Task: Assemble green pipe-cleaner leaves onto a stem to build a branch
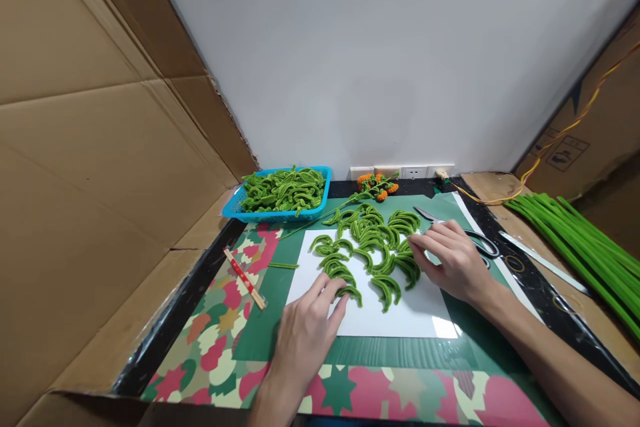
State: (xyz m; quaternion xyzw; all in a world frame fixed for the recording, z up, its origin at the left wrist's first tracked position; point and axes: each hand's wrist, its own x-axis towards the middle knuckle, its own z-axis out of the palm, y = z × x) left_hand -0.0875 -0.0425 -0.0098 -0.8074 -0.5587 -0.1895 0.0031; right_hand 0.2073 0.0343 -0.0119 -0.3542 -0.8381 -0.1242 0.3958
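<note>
Many short, curved green pipe cleaner pieces (pixel 373 237) lie in loose clusters on a white sheet (pixel 400 320). My left hand (pixel 313 313) is at the near left of the sheet, thumb and forefinger closed around the end of a curved pipe cleaner piece (pixel 354 293). At the right side of the clusters, my right hand (pixel 450 257) is closed, its fingertips pressed together beside the curved pieces. Whatever lies between those fingertips is hidden. Scissors (pixel 483 243) with dark handles rest just behind the right hand, partly covered by it.
A blue basket (pixel 275 215) heaped with green pieces stands at back left. Wrapped chopsticks (pixel 244 278) lie left. Orange flowers (pixel 377 183) lie near the wall sockets (pixel 414 172). Long green pipe cleaners (pixel 580 247) and a ruler (pixel 545 262) lie right. Cardboard (pixel 100 147) walls the left.
</note>
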